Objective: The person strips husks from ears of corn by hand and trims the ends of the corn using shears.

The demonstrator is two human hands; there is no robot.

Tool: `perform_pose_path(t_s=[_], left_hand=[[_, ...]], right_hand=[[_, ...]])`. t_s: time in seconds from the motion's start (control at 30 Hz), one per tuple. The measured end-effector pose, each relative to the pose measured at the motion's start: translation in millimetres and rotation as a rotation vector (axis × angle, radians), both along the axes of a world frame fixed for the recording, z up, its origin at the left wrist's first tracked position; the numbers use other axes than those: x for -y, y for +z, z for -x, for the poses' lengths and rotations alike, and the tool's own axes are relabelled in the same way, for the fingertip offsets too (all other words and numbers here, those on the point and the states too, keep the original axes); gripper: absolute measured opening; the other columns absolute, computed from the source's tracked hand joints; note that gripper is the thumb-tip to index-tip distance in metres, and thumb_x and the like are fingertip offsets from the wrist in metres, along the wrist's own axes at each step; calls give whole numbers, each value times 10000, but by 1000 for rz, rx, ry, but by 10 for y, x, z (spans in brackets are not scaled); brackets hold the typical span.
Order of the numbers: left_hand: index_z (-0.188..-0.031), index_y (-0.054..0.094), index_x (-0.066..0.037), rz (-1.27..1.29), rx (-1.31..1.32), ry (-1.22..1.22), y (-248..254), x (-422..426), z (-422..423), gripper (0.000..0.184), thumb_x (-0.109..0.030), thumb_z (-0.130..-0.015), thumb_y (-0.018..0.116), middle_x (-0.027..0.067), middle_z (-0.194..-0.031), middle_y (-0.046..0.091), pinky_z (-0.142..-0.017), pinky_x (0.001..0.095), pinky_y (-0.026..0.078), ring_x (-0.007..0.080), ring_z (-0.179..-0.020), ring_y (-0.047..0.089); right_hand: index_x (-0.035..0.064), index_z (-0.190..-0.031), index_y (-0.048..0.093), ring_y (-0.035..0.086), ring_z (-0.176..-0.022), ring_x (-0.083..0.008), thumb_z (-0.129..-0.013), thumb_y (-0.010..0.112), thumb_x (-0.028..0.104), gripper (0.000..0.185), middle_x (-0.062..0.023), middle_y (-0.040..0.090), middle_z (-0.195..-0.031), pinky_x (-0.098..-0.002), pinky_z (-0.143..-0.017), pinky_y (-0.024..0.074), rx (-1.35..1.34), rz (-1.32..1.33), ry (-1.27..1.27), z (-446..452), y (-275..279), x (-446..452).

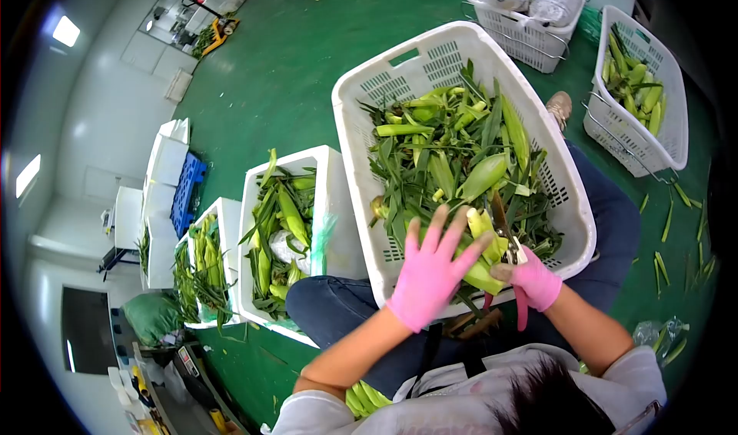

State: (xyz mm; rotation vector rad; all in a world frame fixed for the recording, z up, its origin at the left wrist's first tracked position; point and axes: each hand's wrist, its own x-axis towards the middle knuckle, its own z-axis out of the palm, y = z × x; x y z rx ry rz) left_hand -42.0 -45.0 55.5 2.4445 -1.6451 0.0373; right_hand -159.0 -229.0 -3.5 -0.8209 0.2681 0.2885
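My left hand [434, 270], in a pink glove with bare fingertips, is spread wide over the near end of a large white basket [355, 154]. Beside its fingers lies a green ear of corn [483, 275], its pale end pointing away from me; whether the hand touches it I cannot tell. My right hand [536, 283], gloved alike, is closed around pruning shears [520, 304] with red handles. The blades point up and away, right against the corn. Loose husks and leaves [438, 158] fill the basket, with several more ears among them.
On the left, white foam boxes [338, 204] hold corn and leaves. A smaller white basket [669, 120] with corn stands at the right, and another basket [523, 46] with plastic-wrapped bundles at the back. Leaf scraps [667, 212] litter the green floor [300, 58]. A pallet jack [219, 31] stands far off.
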Motion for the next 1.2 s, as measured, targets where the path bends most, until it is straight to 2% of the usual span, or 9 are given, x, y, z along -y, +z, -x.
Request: perform_pose_path(t_s=[0.1,0.23,0.37,0.43,0.5,0.6,0.73,0.97,1.2], left_hand=[[-1504,394,-48,639,-275,356,-203,-275,404,836,-57,-745,743,270,-1526,386,-1176,554,307,420,-1449,367],[-1475,424,-45,1179,-1775,796,-251,-127,412,640,-448,-1005,583,144,-1477,497,-1143,448,405,284,-1361,498],[-1440,495,-84,1247,-2045,840,-498,-128,261,774,-664,-934,577,97,-1377,594,-1120,442,431,270,-1278,560],[-1481,488,-136,1336,-2390,373,-669,-207,164,839,-706,-874,594,100,-1425,576,-1130,480,424,289,-1316,531],[-1497,447,-125,1334,-2418,318,-561,-212,94,798,-613,-888,614,119,-1479,539,-1141,500,412,315,-1386,479],[-1527,397,-104,1188,-2166,497,-562,-384,7,784,-512,-915,669,119,-1304,605,-973,465,524,271,-1129,616],[-1435,437,-62,962,-1782,610,-380,-324,44,646,-349,-926,714,110,-1160,618,-842,388,560,222,-946,652],[-1459,437,1,346,-776,573,-141,-262,97,782,-240,-821,820,174,-1214,657,-946,372,532,307,-1075,673],[-1413,509,12,40,-650,323,15,-460,-66,767,-199,-762,855,217,-1184,679,-953,352,534,297,-1081,695]], right_hand=[[8,-1418,479,613,-1073,-160,-836,726,186,657,-64,641,-1213,-327,-922,532,41,85,-72,-7,34,-63],[11,-1416,493,578,-1131,-135,-811,727,132,660,-48,610,-1291,-315,-1013,465,136,182,10,11,37,-154],[14,-1421,481,619,-1094,-157,-834,719,143,647,-62,625,-1276,-336,-960,514,49,283,-55,24,-15,-194],[16,-1380,495,682,-890,-183,-872,708,168,571,-95,682,-1086,-343,-841,567,-70,-126,-365,-17,59,-150],[12,-1364,501,657,-821,-189,-866,742,198,583,-105,675,-1005,-343,-780,559,-142,72,-316,-34,-255,180],[38,-1262,546,601,-780,-147,-850,747,166,476,-58,650,-953,-311,-713,507,-202,1155,-316,-18,-101,343],[71,-1316,512,570,-818,-89,-813,700,4,541,-13,599,-970,-247,-715,491,-55,330,-235,142,298,240],[-70,-1446,412,567,-1225,-388,-695,890,372,994,-268,565,-1298,-413,-1067,456,198,930,191,-50,121,109],[-46,-1187,530,588,-1093,-422,-676,852,402,753,-243,591,-1115,-465,-943,491,583,1265,498,-277,136,454]])
